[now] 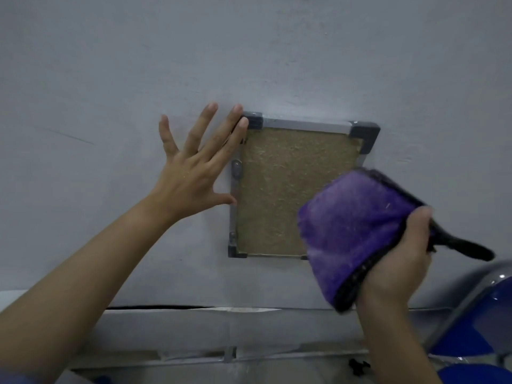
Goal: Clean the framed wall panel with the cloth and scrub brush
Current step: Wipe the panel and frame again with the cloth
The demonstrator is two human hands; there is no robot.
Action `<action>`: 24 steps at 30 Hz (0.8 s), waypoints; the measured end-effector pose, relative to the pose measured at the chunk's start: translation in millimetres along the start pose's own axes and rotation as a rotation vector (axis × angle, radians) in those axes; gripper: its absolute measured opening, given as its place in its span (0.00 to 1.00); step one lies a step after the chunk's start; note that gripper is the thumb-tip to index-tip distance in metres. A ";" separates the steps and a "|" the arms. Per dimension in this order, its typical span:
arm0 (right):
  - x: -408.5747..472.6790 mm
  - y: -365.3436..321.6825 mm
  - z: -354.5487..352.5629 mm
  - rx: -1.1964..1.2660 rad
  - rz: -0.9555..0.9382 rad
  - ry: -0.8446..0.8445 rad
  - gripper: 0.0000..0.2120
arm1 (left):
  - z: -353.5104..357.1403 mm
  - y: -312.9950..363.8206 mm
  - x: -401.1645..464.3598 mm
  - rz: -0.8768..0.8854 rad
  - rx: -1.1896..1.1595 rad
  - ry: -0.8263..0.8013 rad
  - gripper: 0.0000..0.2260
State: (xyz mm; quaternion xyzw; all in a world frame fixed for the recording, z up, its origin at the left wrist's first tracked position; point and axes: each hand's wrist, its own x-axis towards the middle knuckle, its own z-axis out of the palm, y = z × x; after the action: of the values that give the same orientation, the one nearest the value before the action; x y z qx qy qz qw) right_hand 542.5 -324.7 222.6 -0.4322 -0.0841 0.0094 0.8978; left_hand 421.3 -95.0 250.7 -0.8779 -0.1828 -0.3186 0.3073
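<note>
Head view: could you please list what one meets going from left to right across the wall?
Left hand → framed panel → purple cloth → right hand → black brush handle → blue chair.

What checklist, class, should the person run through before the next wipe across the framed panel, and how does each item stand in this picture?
1. Left hand steadies the frame: ok. Its fingers are spread and straight, fingertips at the top left corner piece of the framed wall panel.
2. Right hand holds both tools: ok. It grips the purple cloth and the black scrub brush together.
3. Cloth touches the panel: cannot tell. It overlaps the lower right corner, but contact is not visible.
4. Panel surface free to wipe: ok. The brown centre is uncovered.
5. Frame sits firmly on the wall: cannot tell.
6. Blue chair beside the right arm: not ok, it stands close to the elbow's path.
</note>
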 end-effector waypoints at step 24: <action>38.8 174.4 -34.3 -1.237 -1.406 -0.996 0.30 | 7.8 -1.5 3.5 -0.017 -0.014 0.002 0.61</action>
State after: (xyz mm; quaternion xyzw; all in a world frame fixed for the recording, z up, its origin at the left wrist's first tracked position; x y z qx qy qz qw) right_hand 596.0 -238.6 71.5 -0.6155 -0.6636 -0.3805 0.1898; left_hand 426.5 -88.3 249.0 -0.8781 -0.1880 -0.3233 0.2986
